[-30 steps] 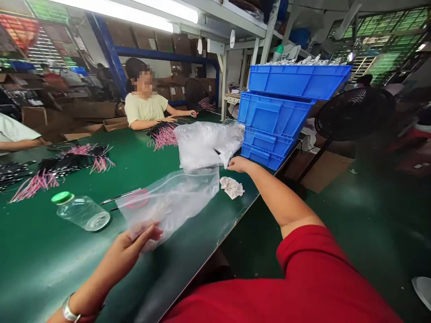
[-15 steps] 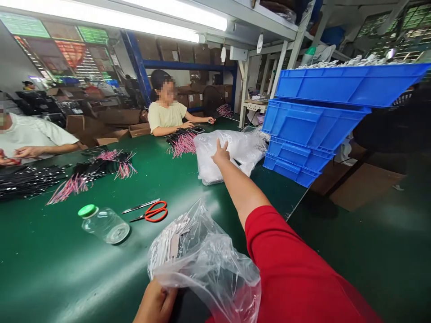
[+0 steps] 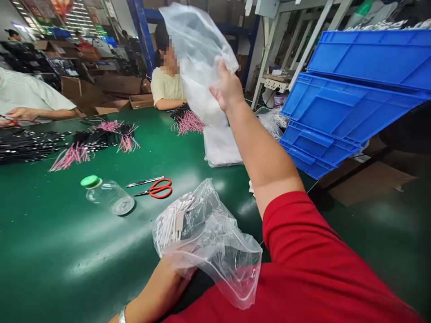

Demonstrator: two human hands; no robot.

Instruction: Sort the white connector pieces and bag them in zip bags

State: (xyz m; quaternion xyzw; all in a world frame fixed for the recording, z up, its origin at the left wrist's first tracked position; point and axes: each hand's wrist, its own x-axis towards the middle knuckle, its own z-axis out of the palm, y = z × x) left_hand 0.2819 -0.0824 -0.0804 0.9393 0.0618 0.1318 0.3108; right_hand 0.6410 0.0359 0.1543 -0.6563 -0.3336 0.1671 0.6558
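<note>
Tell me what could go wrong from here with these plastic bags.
The left hand holds a bag of white items with a loose, crumpled mouth, so some might spill if it tips. The right hand holds a second clear bag up high, where it could slip free. The red-handled scissors lie close by, and their points might snag the thin plastic.

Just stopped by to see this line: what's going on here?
A person's right hand holds a clear plastic bag up in the air, while their left hand holds a zip bag of white flat pieces over the green workbench. Across the bench, a co-worker sits behind pink-and-black wires.
</note>
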